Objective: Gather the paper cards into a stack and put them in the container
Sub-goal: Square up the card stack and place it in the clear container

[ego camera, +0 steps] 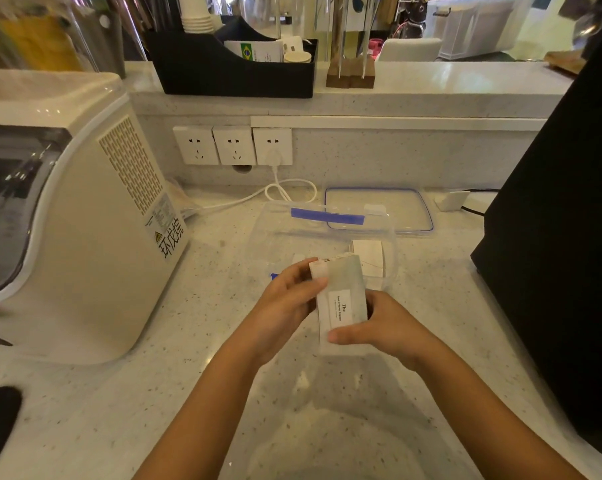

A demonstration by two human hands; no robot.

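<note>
Paper cards (342,299), stacked, gripped between my left hand (285,306) and right hand (384,332) above the bench.
Long axis runs away from me, printed face up; clear container (327,233) behind holds a few loose cards (368,256); its lid (379,209) lies beyond.

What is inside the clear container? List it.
A few white cards lie inside the clear container. The card stack held by both hands covers its near part.

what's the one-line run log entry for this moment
phase: squaring stack | both hands grip card stack | clear container open behind | lid off
</note>
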